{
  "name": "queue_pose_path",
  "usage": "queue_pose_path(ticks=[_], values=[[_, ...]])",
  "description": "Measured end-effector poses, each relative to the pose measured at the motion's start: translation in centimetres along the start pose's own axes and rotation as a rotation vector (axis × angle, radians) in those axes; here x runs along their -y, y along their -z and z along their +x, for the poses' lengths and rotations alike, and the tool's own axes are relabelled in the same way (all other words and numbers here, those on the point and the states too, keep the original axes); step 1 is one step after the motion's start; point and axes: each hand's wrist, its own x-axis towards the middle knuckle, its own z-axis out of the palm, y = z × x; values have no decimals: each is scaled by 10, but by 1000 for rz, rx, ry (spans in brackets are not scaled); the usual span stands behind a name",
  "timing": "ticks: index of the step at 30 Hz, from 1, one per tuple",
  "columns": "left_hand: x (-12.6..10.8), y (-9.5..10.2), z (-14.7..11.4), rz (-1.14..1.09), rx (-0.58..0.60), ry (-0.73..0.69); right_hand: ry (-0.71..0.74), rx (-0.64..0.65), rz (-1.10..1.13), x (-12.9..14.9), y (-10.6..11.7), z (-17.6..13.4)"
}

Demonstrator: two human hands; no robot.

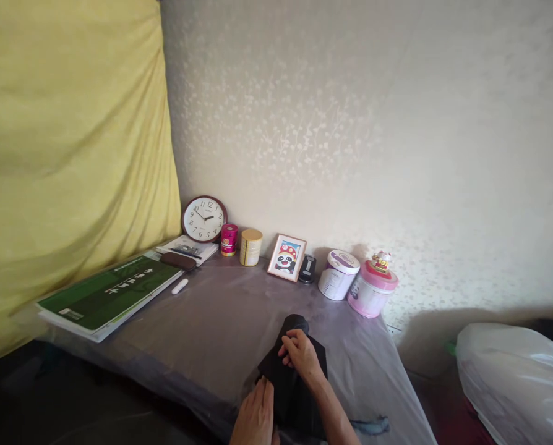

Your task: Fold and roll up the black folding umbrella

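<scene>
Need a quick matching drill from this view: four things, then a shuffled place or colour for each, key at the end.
Things
1. Fabric piece
2. Round clock
3. Panda picture
4. Small figurine

Place or colour
A. On top of the pink-lidded tub
B. At the left end of the row along the wall, beside the pink can
C. Black
D. In a frame, next to the right of the yellow tin

Pairs: 1-C, 2-B, 3-D, 4-A

Left hand (254,413) cropped; plastic bag (513,377) likewise
</scene>
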Motion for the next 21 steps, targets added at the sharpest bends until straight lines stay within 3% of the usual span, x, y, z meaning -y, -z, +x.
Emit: queue_pose_path(ticks=[3, 6, 11, 17, 21], values=[[8, -3, -7, -1, -36, 12, 48, 46, -67, 7, 2, -7], [9, 0, -11, 31, -177, 17, 86, 52, -134, 15, 4, -12], [-2, -1, 1, 142, -354, -191, 155, 55, -224, 24, 3, -20], [-2, -38, 17, 222, -435, -154, 497, 21, -370, 12, 10, -37], [5, -54, 20, 208, -429, -150, 691, 30, -442, -7, 17, -29]])
